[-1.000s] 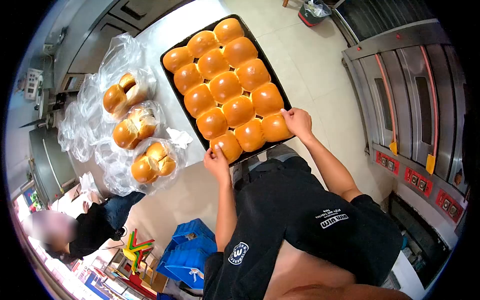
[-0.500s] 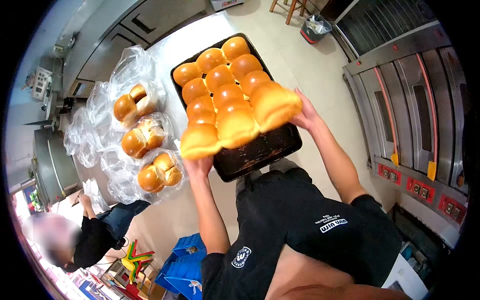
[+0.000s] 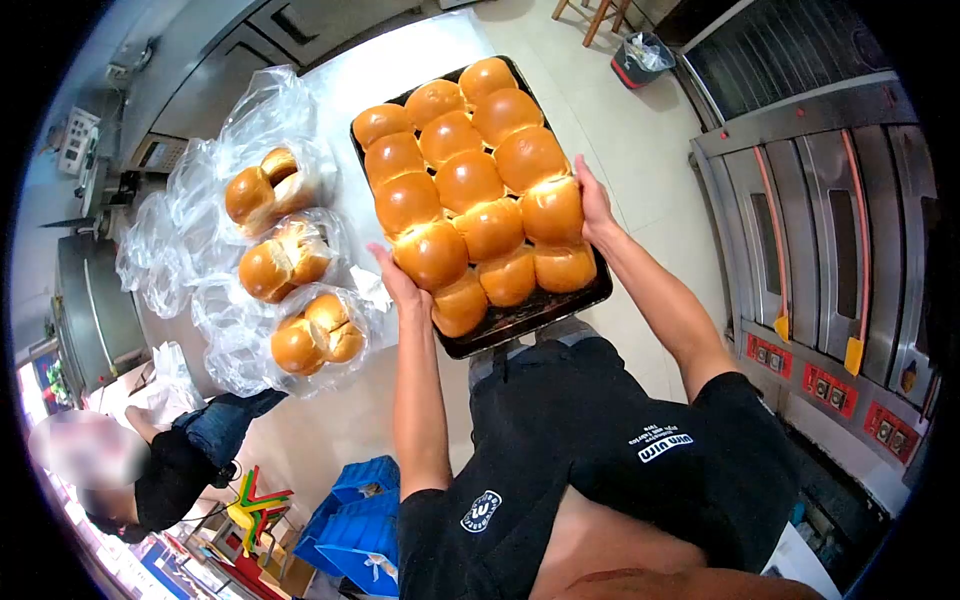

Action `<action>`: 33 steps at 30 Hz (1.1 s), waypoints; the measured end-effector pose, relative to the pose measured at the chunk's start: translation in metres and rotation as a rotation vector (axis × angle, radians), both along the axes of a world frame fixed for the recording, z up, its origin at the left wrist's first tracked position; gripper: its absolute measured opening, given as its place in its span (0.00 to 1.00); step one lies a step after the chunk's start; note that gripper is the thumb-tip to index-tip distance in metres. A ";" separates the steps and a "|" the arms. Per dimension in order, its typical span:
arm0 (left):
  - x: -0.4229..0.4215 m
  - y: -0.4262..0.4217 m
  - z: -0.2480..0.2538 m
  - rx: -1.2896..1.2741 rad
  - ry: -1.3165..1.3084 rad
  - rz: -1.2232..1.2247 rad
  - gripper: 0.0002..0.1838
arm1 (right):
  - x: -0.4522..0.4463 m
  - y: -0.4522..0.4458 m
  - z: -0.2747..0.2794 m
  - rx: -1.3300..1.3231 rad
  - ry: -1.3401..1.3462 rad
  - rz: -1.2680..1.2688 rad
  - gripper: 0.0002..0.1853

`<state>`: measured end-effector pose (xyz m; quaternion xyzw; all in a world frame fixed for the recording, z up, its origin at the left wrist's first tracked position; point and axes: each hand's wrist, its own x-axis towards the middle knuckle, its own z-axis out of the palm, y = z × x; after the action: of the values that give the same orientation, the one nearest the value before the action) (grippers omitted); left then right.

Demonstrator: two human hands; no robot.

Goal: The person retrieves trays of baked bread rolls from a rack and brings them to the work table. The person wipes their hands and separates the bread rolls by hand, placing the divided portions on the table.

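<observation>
A joined sheet of golden buns (image 3: 468,182) lies over a black baking tray (image 3: 535,312), whose bare bottom shows along the near edge. The nearest row of buns bends down towards the tray. My left hand (image 3: 403,283) is at the left side of the buns, thumb apart, its other fingers partly hidden under or beside them. My right hand (image 3: 594,203) is against the right side, fingers stretched along the buns' edge. Left of the tray, plastic bags (image 3: 235,125) hold opened buns (image 3: 262,190), more buns (image 3: 283,262) and another group (image 3: 318,334).
The tray and bags rest on a pale table (image 3: 400,55). Ovens (image 3: 800,220) line the right side, and a bin (image 3: 641,60) and stool (image 3: 595,14) stand at the back. Another person (image 3: 180,460) is at the lower left, near blue crates (image 3: 355,525).
The near end of the bun sheet was raised off the tray half a second ago and is now lower. My hands have moved from the near corners to its sides, further from my body.
</observation>
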<state>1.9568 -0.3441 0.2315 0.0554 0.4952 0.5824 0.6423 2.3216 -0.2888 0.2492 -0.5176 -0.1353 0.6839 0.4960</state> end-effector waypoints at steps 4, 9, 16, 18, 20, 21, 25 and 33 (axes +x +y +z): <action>-0.025 0.008 0.025 0.296 -0.073 -0.011 0.57 | 0.016 0.013 0.054 0.298 -0.039 0.178 0.33; -0.051 0.025 0.052 0.205 -0.193 -0.264 0.63 | 0.012 0.026 0.111 0.539 -0.938 0.590 0.22; -0.048 0.020 0.050 0.114 0.011 -0.656 0.39 | -0.002 0.008 0.107 0.275 -0.691 0.669 0.28; -0.042 0.020 0.042 0.124 0.029 -0.712 0.39 | 0.005 0.015 0.092 0.017 -0.644 0.839 0.28; -0.041 0.015 0.037 0.079 0.022 -0.741 0.37 | 0.002 0.015 0.081 0.063 -0.478 1.055 0.39; -0.043 0.014 0.035 0.056 0.023 -0.751 0.36 | -0.001 0.014 0.072 0.185 -0.407 1.123 0.40; -0.051 0.005 0.036 0.044 0.023 -0.812 0.37 | -0.006 0.023 0.069 0.219 -0.353 1.191 0.35; -0.046 -0.021 0.035 0.176 -0.018 -0.762 0.54 | -0.015 0.013 0.078 0.198 -0.268 1.264 0.46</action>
<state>1.9111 -0.3656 0.2661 0.2851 0.3816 0.3429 0.8097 2.3069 -0.2757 0.3275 -0.3709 -0.5367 0.7575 0.0224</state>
